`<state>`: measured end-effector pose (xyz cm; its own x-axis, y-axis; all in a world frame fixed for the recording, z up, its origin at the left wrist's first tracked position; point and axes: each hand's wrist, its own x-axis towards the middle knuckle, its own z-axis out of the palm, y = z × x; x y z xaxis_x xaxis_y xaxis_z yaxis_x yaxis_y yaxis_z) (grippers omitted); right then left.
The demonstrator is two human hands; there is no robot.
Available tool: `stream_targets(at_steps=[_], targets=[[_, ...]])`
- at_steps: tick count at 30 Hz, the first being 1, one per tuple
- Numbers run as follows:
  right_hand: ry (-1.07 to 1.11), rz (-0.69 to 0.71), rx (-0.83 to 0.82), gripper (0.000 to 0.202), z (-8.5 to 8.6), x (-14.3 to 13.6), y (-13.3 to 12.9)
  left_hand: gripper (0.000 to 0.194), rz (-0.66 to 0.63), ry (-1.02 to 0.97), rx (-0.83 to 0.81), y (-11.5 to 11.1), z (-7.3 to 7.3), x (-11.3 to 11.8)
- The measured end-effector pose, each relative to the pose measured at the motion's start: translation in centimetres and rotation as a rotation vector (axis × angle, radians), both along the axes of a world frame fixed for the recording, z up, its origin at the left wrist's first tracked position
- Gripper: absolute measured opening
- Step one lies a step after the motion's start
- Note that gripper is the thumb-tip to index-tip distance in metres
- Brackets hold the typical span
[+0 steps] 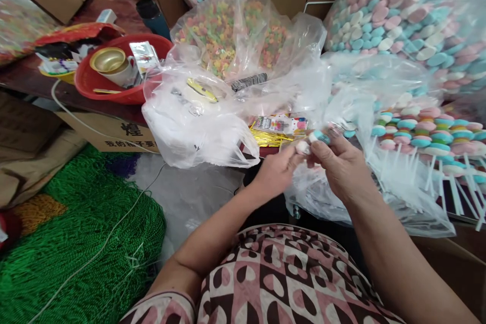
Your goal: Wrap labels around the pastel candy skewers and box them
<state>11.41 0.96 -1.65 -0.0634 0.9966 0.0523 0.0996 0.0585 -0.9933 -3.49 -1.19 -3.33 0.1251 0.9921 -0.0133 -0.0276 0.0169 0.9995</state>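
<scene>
Near the table's front edge, my left hand (279, 169) pinches the left end of a candy skewer (318, 136) with white and blue pieces, which looks wrapped in clear film. My right hand (341, 159) is closed around the same skewer farther right, thumb on top; its far end is blurred and partly hidden by the fingers. Just behind my left hand lie gold twist ties (269, 137) and a printed packet (281, 124). Finished-looking candy skewers (425, 129) with white sticks lie in a pile to the right.
Big bags of pastel candies (402, 20) and ring gummies (224, 35) stand at the back. A white plastic bag (197, 131) lies left of my hands. Farther left are a red basin (110, 92) with a gold bowl and, lower down, green cords (94, 223).
</scene>
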Motion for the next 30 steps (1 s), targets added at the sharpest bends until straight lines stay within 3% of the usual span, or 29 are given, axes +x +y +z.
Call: stream_targets(at_steps=[2, 5, 8, 10, 13, 16, 20, 27, 30], targets=[[-0.185, 0.137, 0.04, 0.033, -0.1, -0.4, 0.9, 0.025, 0.066, -0.206, -0.048, 0.9, -0.4, -1.4], [-0.679, 0.214, 0.178, 0.029, -0.3, -1.2, 2.7, 0.033, 0.198, -0.467, -0.066, 2.4, -0.8, -2.8], [-1.164, 0.264, 0.253, 0.03, -0.8, -2.3, 4.2, 0.035, 0.243, -0.566, -0.096, 3.5, -1.1, -3.2], [-1.33, 0.335, 0.269, 0.03, -1.2, -2.9, 4.9, 0.034, 0.267, -0.589, -0.12, 3.8, -1.3, -3.3], [-1.415, 0.35, 0.283, 0.029, -1.6, -3.5, 5.3, 0.034, 0.285, -0.599, -0.157, 3.8, -1.6, -3.3], [-1.455, 0.275, 0.21, 0.029, -1.6, -3.8, 5.4, 0.034, 0.264, -0.604, -0.162, 3.7, -1.8, -3.4], [-1.459, 0.283, 0.135, 0.028, -1.3, -3.6, 5.9, 0.037, 0.268, -0.639, -0.143, 3.5, -2.1, -3.5], [-1.304, 0.276, 0.237, 0.026, -2.1, -2.2, 6.4, 0.038, 0.255, -0.636, -0.127, 3.7, -3.0, -3.9], [-1.27, 0.302, 0.366, 0.029, -2.3, -2.4, 5.8, 0.038, 0.247, -0.611, -0.142, 3.8, -3.1, -4.0]])
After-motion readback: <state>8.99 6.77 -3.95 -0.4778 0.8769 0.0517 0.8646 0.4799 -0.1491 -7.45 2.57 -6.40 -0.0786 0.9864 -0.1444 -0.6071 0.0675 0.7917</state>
